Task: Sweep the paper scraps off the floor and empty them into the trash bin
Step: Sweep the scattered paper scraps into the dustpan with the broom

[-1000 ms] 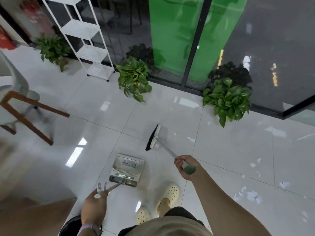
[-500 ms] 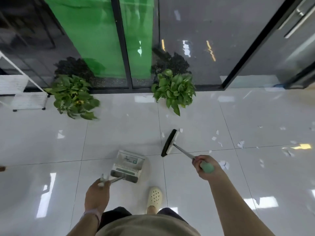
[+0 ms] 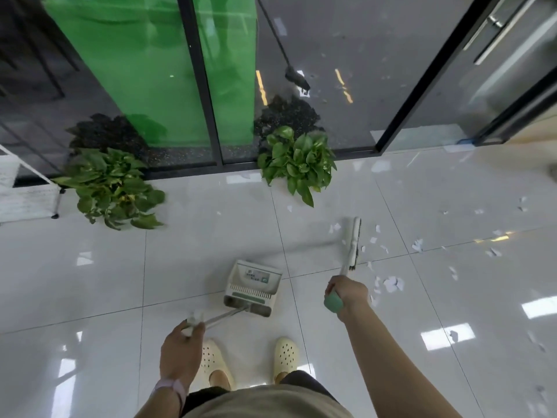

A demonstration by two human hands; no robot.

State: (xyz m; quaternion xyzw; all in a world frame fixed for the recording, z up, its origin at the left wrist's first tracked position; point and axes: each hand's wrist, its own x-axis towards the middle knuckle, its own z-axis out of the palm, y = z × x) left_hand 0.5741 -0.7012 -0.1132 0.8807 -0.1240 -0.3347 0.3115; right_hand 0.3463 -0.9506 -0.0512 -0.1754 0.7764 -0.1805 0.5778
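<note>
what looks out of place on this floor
Torn white paper scraps litter the glossy tiles, mostly right of the broom head, with more strewn further right. None are in the dustpan yet. Nothing else looks odd.

The floor [image 3: 211, 236] is of glossy white tiles with thin dark joints. On it stands a cream dustpan [image 3: 253, 285], and to its right the broom head [image 3: 352, 242] rests on the tiles. White paper scraps [image 3: 391, 283] lie scattered around the broom and further to the right. Two leafy potted plants [image 3: 297, 159] [image 3: 111, 187] stand near the glass wall. Two cream clogs [image 3: 284, 352] stand near the bottom edge.
</note>
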